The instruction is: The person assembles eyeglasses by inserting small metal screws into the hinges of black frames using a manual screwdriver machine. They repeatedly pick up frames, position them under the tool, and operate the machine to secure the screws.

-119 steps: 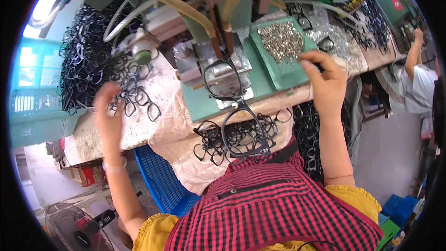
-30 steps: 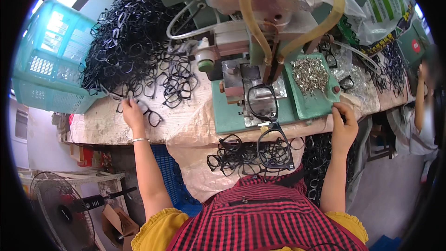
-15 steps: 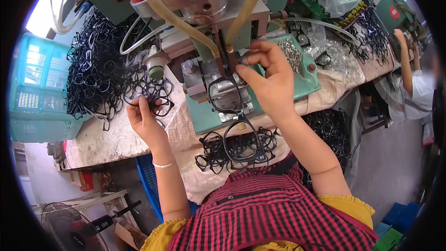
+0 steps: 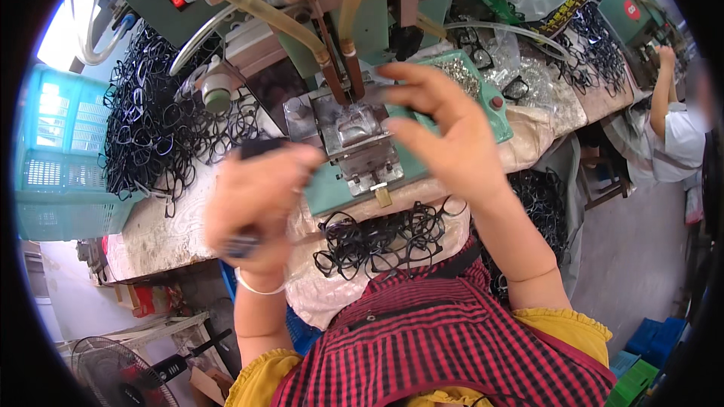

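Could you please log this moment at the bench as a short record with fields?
Left hand: raised and blurred, grip closed on a black eyeglass frame
Right hand: fingers spread, at the metal jig under the copper electrodes
Bench left: heap of black frames by a teal crate
Lap: loose pile of frames
Tray: green tray of small metal parts

Left hand [image 4: 256, 200] clenched (blurred), right hand [image 4: 445, 139] open-fingered.
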`<state>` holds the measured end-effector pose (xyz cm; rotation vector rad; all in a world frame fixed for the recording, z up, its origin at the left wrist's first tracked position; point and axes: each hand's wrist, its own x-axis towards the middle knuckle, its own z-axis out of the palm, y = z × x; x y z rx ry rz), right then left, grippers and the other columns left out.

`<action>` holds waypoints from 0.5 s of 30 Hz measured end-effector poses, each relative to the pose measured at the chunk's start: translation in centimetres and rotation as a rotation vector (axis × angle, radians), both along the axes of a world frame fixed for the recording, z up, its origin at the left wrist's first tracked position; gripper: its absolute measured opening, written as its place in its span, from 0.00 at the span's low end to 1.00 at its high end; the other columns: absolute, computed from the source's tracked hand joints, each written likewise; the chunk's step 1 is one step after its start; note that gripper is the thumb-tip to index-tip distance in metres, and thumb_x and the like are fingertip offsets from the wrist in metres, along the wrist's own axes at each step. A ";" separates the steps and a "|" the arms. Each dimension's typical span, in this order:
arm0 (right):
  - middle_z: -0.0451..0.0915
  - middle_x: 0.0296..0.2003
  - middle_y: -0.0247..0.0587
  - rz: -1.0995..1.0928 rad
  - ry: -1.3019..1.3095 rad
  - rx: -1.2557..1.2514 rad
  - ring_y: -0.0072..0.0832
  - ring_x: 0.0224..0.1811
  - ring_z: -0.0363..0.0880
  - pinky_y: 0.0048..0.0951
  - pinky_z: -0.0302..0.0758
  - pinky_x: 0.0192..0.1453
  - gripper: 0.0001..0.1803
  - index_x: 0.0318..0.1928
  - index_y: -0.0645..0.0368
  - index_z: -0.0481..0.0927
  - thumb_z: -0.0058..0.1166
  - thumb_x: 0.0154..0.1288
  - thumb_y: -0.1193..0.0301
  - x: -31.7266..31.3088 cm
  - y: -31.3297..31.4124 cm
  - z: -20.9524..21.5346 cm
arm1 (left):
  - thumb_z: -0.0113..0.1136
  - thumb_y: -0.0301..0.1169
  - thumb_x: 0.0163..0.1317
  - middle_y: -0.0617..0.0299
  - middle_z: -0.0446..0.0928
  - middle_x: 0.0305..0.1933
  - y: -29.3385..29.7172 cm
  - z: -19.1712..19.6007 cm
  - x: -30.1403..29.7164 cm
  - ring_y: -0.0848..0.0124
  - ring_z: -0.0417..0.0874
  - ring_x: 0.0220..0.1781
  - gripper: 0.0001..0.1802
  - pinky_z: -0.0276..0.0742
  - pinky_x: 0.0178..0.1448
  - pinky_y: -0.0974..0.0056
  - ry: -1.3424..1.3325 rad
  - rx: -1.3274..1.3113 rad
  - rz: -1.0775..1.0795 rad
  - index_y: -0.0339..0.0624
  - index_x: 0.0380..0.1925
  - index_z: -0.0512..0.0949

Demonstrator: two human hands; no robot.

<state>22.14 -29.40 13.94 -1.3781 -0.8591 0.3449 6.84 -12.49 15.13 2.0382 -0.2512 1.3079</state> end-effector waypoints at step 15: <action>0.83 0.34 0.47 -0.664 -0.780 -0.805 0.49 0.43 0.80 0.45 0.76 0.52 0.05 0.31 0.58 0.84 0.62 0.55 0.70 5.7 -5.3 -9.0 | 0.73 0.28 0.54 0.54 0.86 0.50 -2.9 -3.8 -0.5 0.53 0.86 0.50 0.17 0.77 0.64 0.50 0.184 0.226 0.033 0.44 0.46 0.85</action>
